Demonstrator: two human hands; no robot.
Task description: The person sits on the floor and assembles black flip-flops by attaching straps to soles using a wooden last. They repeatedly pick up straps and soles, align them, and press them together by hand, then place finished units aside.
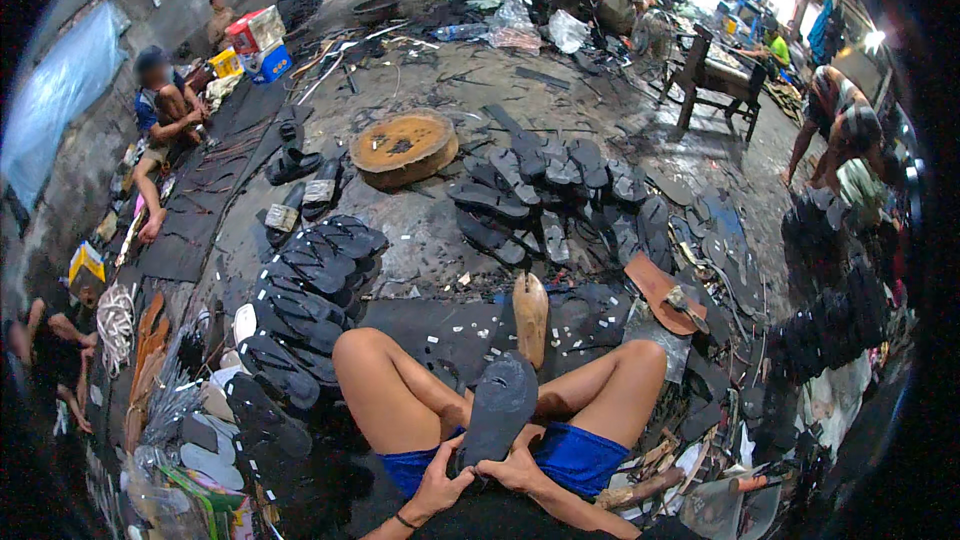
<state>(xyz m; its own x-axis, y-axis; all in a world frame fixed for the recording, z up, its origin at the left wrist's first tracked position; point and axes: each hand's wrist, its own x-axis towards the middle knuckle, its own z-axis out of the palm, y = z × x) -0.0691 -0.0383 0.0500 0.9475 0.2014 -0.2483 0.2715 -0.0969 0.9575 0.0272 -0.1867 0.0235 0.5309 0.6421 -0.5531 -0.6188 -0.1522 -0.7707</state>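
A dark sandal sole [500, 395] stands raised between my bent legs, its flat face turned up and its wide end pointing away from me. My left hand [438, 485] pinches its near end from the left. From the right, my right hand [512, 468] grips the same end, the two thumbs close together. Whatever lies under the sole is hidden. Just beyond the sole sits a wooden shoe last [530, 320], apart from my hands.
Black strapped sandals [310, 290] line up at my left. More soles and sandals [560, 170] are heaped ahead, near a round wooden block [400, 150]. A brown sheet [660, 290] lies front right. One person [165, 120] sits at left; another [840, 125] bends at right.
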